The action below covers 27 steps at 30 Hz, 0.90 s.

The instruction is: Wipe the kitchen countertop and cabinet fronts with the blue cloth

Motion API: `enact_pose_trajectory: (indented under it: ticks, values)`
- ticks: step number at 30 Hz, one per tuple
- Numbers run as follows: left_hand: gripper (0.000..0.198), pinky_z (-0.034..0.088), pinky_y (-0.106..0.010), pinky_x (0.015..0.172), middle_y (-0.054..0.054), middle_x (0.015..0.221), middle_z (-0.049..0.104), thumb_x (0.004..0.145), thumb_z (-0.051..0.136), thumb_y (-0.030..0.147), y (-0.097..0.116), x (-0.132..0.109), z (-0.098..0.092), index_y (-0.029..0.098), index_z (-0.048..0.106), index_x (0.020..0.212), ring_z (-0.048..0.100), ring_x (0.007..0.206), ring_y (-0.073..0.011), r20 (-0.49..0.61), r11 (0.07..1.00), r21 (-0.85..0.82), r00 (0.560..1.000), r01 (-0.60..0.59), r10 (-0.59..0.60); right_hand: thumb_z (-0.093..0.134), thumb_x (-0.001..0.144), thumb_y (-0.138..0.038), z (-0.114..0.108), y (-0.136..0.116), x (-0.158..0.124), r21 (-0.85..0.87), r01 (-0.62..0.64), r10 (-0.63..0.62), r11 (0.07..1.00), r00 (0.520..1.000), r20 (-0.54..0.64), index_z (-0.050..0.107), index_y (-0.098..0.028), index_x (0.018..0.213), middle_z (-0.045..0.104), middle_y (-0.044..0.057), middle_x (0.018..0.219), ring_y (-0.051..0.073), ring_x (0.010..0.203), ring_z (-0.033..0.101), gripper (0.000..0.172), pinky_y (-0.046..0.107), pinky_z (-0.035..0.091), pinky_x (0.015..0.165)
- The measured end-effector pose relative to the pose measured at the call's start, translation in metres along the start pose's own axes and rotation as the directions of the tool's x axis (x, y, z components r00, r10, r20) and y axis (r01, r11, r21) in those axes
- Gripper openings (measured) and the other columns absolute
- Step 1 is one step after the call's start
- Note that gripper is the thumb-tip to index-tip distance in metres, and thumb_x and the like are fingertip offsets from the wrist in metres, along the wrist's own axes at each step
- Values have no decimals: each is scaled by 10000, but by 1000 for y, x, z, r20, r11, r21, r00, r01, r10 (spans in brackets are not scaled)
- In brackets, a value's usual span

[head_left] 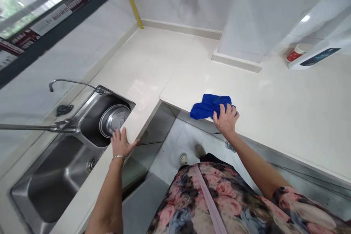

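Observation:
A crumpled blue cloth (210, 106) lies on the white countertop (274, 117) near its front edge. My right hand (226, 118) grips the cloth's right end, with fingers curled over it. On the left, my left hand (121, 144) rests flat on the counter strip beside the sink, fingers spread and holding nothing. Just beyond those fingertips, a round metal basin (112, 119) sits inside the upper bowl of the steel double sink (52, 179).
A thin curved tap (71, 81) and a larger faucet (64, 125) stand behind the sink, with a dark scrubber (64, 109) near them. At the right are a red and white cup (294, 55) and a white device (315, 58). Walls border the counter.

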<state>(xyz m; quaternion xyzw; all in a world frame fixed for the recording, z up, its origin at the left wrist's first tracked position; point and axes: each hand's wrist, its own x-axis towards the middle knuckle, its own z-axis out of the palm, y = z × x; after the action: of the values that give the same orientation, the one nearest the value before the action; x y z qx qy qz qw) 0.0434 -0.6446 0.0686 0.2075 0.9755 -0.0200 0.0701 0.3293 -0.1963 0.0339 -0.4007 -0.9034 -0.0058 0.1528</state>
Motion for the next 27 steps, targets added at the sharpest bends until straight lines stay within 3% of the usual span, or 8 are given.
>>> enact_pose_trajectory:
  ticks: [2,5,9,14,18,23,27]
  values:
    - [1043,246,-640,1207,-295,1643,197,800,600,639,-20,-21,2,46,273,1594,212,1511,-478,-1,994,11,994,112,-112,433,972,-430,2,1,-1,31,7,-7,1000,1000,-10,508,-122,1427,458,244,1451,430,1320,354,555,612,296,1048]
    - [991,213,-637,1226,-224,1686,142,826,538,640,-42,-47,7,106,258,1612,150,1548,-436,65,982,19,980,186,-186,445,966,-444,3,3,-1,76,20,-18,997,1000,-22,497,-124,1445,452,258,1460,451,1331,352,579,641,305,1036]
    - [1056,215,-605,1237,-216,1696,79,788,568,667,-51,-62,9,116,228,1622,112,1555,-443,131,973,26,964,228,-230,457,972,-546,1,4,-2,100,46,-41,994,998,-49,433,-151,1533,409,252,1517,456,1353,351,687,641,305,1055]
    - [1068,253,-562,1224,-219,1614,217,758,563,693,-43,-53,6,146,229,1613,224,1495,-424,90,958,63,955,278,-283,488,955,-626,-5,6,-3,70,108,-106,992,994,-37,426,-275,1570,289,211,1613,463,1384,323,711,634,300,1064]
    - [1131,314,-555,1172,-214,1534,300,693,563,773,-43,-43,-2,201,235,1613,335,1406,-463,123,955,95,949,281,-291,500,933,-680,-7,6,-2,75,108,-109,991,994,9,502,-281,1515,313,214,1582,473,1372,321,706,641,301,1057]
    - [1294,310,-588,1120,-277,1333,475,542,635,799,-48,-28,-10,119,280,1584,476,1241,-480,189,976,153,965,155,-183,496,908,-732,-9,2,2,72,45,-49,996,997,53,548,-246,1441,354,226,1519,468,1350,324,724,637,311,1047]
    - [1300,213,-575,1193,-306,1444,390,568,629,762,-48,-19,-4,60,225,1585,366,1378,-446,160,989,138,984,51,-73,489,910,-732,-11,-4,1,58,6,-10,998,996,84,545,-224,1416,365,235,1495,465,1340,319,719,637,320,1033]
